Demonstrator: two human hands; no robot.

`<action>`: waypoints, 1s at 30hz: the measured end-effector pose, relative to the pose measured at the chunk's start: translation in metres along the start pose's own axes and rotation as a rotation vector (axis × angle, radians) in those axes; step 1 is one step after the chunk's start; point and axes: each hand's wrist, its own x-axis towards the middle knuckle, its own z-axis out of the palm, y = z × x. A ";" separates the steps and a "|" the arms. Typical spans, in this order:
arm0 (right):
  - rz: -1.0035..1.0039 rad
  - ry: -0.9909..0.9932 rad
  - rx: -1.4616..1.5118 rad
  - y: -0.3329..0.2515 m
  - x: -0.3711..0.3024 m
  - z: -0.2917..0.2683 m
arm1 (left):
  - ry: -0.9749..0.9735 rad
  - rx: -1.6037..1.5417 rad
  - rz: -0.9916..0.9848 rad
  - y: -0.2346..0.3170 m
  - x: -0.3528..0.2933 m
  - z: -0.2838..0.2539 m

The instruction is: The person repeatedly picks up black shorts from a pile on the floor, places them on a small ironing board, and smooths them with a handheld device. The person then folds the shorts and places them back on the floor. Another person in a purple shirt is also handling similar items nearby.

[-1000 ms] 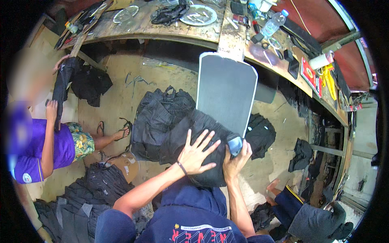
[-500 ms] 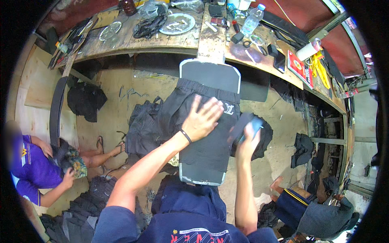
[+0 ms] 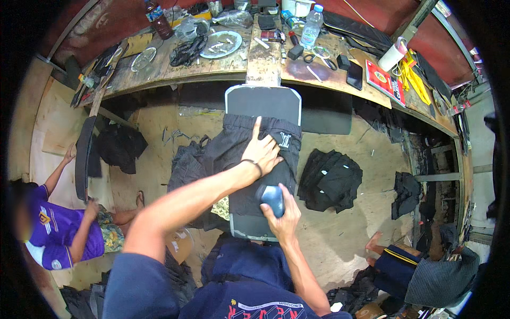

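Note:
Black shorts [image 3: 241, 194] are drawn over a long dark board with pale edges [image 3: 263, 101]. Their gathered waistband lies toward the board's far end, and a small white emblem [image 3: 285, 140] marks the cloth below it. My left hand [image 3: 262, 152] lies flat on the shorts with its fingers apart, the index reaching to the waistband. My right hand [image 3: 287, 217] is closed around a rounded, smooth blue object [image 3: 272, 201] over the lower right of the shorts. The object's underside is hidden, so its exact kind does not show.
A wooden bench [image 3: 207, 68] runs across the far side, bearing a water bottle [image 3: 312, 26], a white plate [image 3: 221, 44] and a phone [image 3: 355, 76]. Stacked black garments [image 3: 330, 181] lie on the floor at right. A person in purple [image 3: 66, 223] sits left; another sits lower right.
My right hand has brought the blue object from beside the board back over the shorts, nearer to me. My left hand has stayed on the cloth, with its index finger now stretched to the waistband.

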 end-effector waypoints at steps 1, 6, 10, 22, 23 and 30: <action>-0.101 -0.017 -0.031 -0.003 -0.001 0.002 | 0.081 -0.092 -0.028 -0.006 -0.009 0.018; -0.334 -0.115 -0.210 0.001 -0.001 0.014 | 0.657 -0.274 0.229 -0.026 -0.012 0.079; -0.373 -0.215 -0.310 -0.001 0.010 0.017 | 0.884 -0.406 0.041 -0.041 -0.002 0.083; -0.339 -0.294 -0.401 -0.029 0.120 0.054 | 0.357 -0.554 0.097 -0.069 0.041 0.099; -0.293 -0.304 -0.447 -0.028 0.115 0.055 | 0.379 -0.550 0.086 -0.069 0.041 0.100; -0.425 -0.611 -0.219 -0.027 0.092 0.034 | 0.383 -0.532 0.068 -0.068 0.037 0.095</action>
